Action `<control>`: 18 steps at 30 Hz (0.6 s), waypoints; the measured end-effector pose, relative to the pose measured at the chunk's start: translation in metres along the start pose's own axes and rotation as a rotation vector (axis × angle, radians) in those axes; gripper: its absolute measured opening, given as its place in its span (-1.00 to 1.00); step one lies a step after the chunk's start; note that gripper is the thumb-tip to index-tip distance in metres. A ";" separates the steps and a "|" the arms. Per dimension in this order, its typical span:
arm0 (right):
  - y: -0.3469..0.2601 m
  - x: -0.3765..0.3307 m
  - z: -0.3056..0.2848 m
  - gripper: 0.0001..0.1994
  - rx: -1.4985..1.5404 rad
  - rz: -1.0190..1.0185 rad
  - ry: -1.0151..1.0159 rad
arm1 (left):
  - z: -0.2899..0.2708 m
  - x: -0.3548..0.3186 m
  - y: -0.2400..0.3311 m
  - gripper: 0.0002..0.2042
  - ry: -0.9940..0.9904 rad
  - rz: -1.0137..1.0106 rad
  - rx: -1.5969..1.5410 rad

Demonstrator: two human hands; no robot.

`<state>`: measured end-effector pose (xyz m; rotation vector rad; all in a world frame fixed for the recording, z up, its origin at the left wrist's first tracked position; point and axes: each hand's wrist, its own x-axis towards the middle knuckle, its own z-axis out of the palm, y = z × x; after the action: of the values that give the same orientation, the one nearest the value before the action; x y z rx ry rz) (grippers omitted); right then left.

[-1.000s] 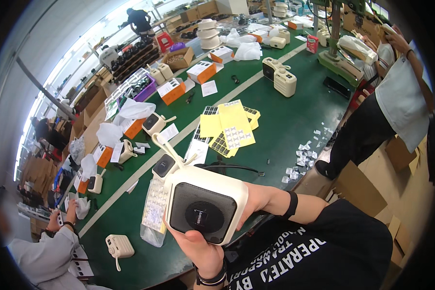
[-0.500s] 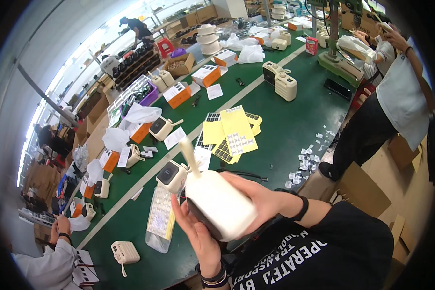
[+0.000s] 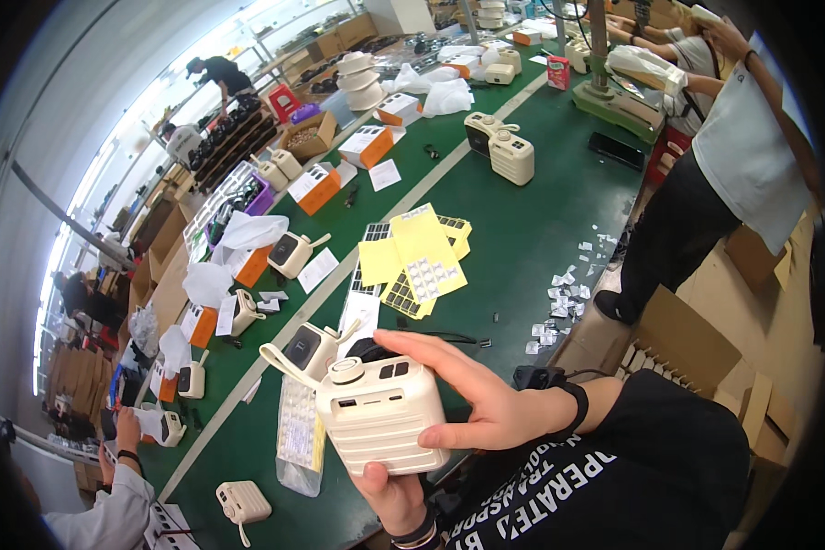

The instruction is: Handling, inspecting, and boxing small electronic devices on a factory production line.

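Close in front of me is a cream box-shaped device (image 3: pixel 380 426) with ribbed sides, a round knob, dark buttons, port slots and a strap loop. My left hand (image 3: pixel 394 500) grips it from below, the thumb on its lower edge. On its right side rests my right hand (image 3: pixel 490 403), fingers over the top far edge and thumb on the ribbed face. Just behind it stands another cream device (image 3: pixel 307 350) with a dark front panel, partly hidden. A clear bag of sticker sheets (image 3: pixel 301 435) lies beside them on the green table (image 3: pixel 541 220).
Yellow sticker sheets (image 3: pixel 422 261) lie ahead. At the right edge are small silvery scraps (image 3: pixel 559 302). Orange-white boxes (image 3: pixel 316 188) and more cream devices line the left. A green drill-press base (image 3: pixel 619 110) stands far right. Co-workers are at both sides; one's hand (image 3: pixel 128 431) shows at left.
The device has turned so that its knob, buttons and ports show, and its strap has swung left. My right hand now lies over its side; my left hand has moved underneath.
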<state>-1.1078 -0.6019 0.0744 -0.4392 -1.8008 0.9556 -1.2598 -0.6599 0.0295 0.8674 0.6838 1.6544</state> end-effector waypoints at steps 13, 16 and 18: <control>0.075 0.009 -0.106 -0.43 -0.514 0.377 0.591 | -0.029 -0.014 0.047 -0.52 -0.071 0.064 0.387; 0.094 0.002 -0.163 -0.43 -1.122 0.453 0.755 | -0.035 -0.016 0.049 -0.54 -0.033 0.057 0.276; 0.109 -0.009 -0.190 -0.45 -1.215 0.459 0.788 | -0.041 -0.016 0.050 -0.54 -0.056 0.044 0.296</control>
<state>-0.9483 -0.4627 0.0187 -1.7458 -1.3384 -0.2071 -1.3191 -0.6880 0.0428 1.1423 0.8900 1.5841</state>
